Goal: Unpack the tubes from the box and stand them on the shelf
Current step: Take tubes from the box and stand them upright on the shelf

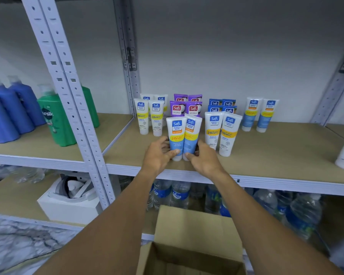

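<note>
Left hand (158, 153) & right hand (206, 160) grip the pair of blue Safi tubes (176, 135) low, by the caps, so we steady 'em upright on the shelf (276, 153).

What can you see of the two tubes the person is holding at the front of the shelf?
The two tubes look like plastic, white on top with blue Safi logos, a yellow band, pale blue below. They stand cap-down, side by side and touching, near the front edge of the tan shelf. The left hand grips the left one, the right hand the right one.
</note>
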